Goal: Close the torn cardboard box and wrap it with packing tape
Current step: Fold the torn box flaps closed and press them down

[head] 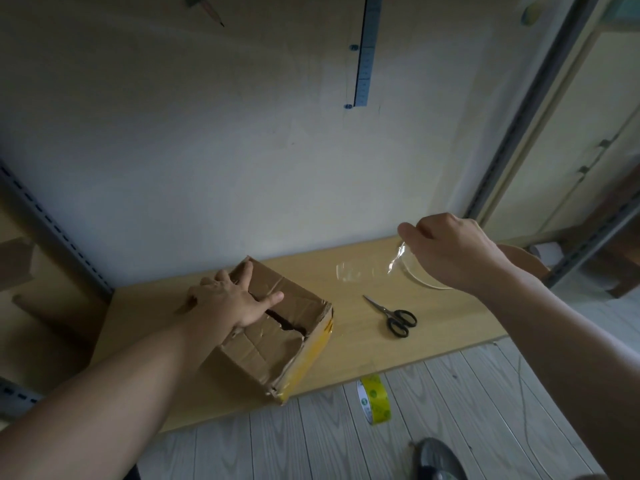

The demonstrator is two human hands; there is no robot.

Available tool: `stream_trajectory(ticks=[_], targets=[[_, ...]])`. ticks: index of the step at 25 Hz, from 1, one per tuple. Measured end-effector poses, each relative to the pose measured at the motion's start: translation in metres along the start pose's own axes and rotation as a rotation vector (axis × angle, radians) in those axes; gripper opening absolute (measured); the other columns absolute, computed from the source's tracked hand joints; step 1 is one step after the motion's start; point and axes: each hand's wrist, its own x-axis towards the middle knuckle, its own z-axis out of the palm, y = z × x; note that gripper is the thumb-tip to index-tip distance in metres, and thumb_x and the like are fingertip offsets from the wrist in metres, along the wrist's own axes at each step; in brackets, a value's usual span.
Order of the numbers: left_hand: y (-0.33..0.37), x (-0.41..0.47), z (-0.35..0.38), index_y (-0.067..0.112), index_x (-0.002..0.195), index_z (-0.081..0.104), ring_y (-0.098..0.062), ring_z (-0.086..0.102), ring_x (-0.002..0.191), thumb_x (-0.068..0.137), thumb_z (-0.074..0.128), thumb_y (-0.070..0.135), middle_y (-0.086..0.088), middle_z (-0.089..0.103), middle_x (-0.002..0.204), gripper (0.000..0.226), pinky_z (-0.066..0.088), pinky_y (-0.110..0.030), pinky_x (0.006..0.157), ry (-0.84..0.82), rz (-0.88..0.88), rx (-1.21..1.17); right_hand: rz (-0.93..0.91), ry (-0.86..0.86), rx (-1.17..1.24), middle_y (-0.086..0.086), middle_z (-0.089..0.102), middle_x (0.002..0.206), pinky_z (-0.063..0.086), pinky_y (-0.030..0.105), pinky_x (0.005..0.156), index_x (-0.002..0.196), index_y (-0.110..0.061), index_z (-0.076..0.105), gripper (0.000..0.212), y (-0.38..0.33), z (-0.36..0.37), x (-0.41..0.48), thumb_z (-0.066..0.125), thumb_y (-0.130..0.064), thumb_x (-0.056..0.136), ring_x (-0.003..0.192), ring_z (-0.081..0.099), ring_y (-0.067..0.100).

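Observation:
A torn brown cardboard box [277, 344] with yellow tape on its right side sits on the wooden table [433, 327], its top flaps folded down around a jagged dark gap. My left hand [228, 299] presses flat on the flaps with fingers spread. Raised above the table to the right, my right hand [450, 251] pinches the end of a strip of clear packing tape [398, 259], which hangs down shiny and crinkled. The yellow-green tape roll [375, 398] is below the table's front edge, over the floor.
Black-handled scissors [398, 317] lie on the table right of the box. A round wooden disc [526, 263] sits at the table's right end under my right forearm. A wall stands behind the table, metal shelf rails at both sides, and grey plank floor in front.

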Motion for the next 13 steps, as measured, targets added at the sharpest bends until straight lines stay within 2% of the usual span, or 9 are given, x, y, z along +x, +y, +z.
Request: stream_trajectory(ticks=[3, 6, 9, 13], targets=[[-0.012, -0.009, 0.001, 0.024, 0.16, -0.013, -0.041, 0.034, 0.144, 0.08, 0.012, 0.092, -0.023, 0.021, 0.163, 0.108, 0.034, -0.049, 0.111, -0.025, -0.102, -0.004, -0.032, 0.033, -0.009, 0.006, 0.051, 0.064, 0.038, 0.032, 0.055, 0.068, -0.006, 0.048, 0.046, -0.012, 0.005, 0.0, 0.039, -0.042, 0.095, 0.06, 0.047, 0.026], [-0.019, -0.024, 0.003, 0.007, 0.16, -0.003, -0.036, 0.039, 0.143, 0.086, 0.014, 0.087, -0.02, 0.029, 0.161, 0.11, 0.035, -0.041, 0.11, -0.036, -0.165, -0.046, -0.089, 0.03, -0.011, 0.005, 0.055, 0.067, 0.038, 0.03, 0.054, 0.073, -0.007, 0.051, 0.045, -0.023, 0.011, 0.0, 0.04, -0.043, 0.097, 0.063, 0.051, 0.027], [-0.025, -0.041, 0.002, -0.002, 0.157, 0.004, -0.037, 0.039, 0.143, 0.081, 0.016, 0.091, -0.023, 0.029, 0.161, 0.122, 0.034, -0.043, 0.112, -0.039, -0.241, -0.133, -0.128, 0.026, -0.053, 0.003, 0.062, 0.08, 0.043, 0.03, 0.057, 0.082, -0.012, 0.06, 0.042, -0.031, 0.018, 0.001, 0.04, -0.046, 0.097, 0.072, 0.058, 0.024], [-0.028, -0.056, -0.002, -0.002, 0.158, 0.006, -0.041, 0.034, 0.145, 0.079, 0.018, 0.092, -0.023, 0.019, 0.164, 0.124, 0.034, -0.047, 0.115, -0.071, -0.225, -0.322, -0.186, 0.076, -0.08, 0.0, 0.06, 0.086, 0.041, 0.029, 0.056, 0.08, -0.017, 0.059, 0.038, -0.042, 0.023, 0.006, 0.04, -0.046, 0.096, 0.072, 0.057, 0.022]])
